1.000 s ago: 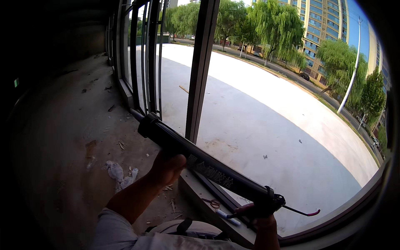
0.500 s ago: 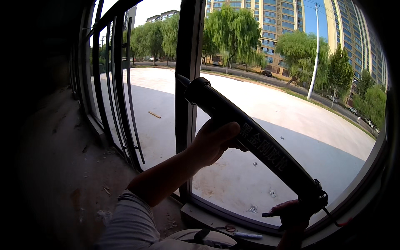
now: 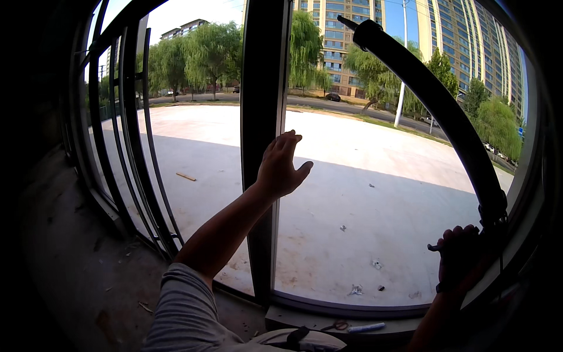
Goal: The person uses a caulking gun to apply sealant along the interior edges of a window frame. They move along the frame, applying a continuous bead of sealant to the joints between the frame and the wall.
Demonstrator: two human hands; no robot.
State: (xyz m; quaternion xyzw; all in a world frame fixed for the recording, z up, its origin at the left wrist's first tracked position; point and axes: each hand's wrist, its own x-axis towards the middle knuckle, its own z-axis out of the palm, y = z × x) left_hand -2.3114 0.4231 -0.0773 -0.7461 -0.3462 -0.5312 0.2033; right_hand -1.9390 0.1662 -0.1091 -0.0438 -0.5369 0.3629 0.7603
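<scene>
Head view shows the person before a tall window wall, with a dark vertical frame post (image 3: 262,135) running down the middle of the frame. The right hand (image 3: 463,261) sits at the lower right, its fingers curled tight around the grip of a long dark caulking gun (image 3: 446,123). The barrel arcs up from that hand to the top centre of the frame, where the nozzle points up and to the left, clear of the post and of the glass. The left hand (image 3: 281,167) is raised in the centre, just right of the post, palm toward the pane. Its fingers are loosely spread and hold nothing; whether they touch the glass or the post cannot be told.

As a judgement of progress: no bead of sealant can be made out along the post or along the bottom rail (image 3: 346,306), though the frame is dark and a thin line could be missed. With the nozzle off every joint and the free hand only held up near the post, the sealing work looks not yet begun on this pane, or paused between runs. All the joints in sight appear left to do.

On the sill at the bottom centre lie a pair of scissors (image 3: 335,325) and a pale tube-shaped item (image 3: 366,327), untouched. Outside spreads a paved yard (image 3: 375,176) with trees and tall buildings beyond.
</scene>
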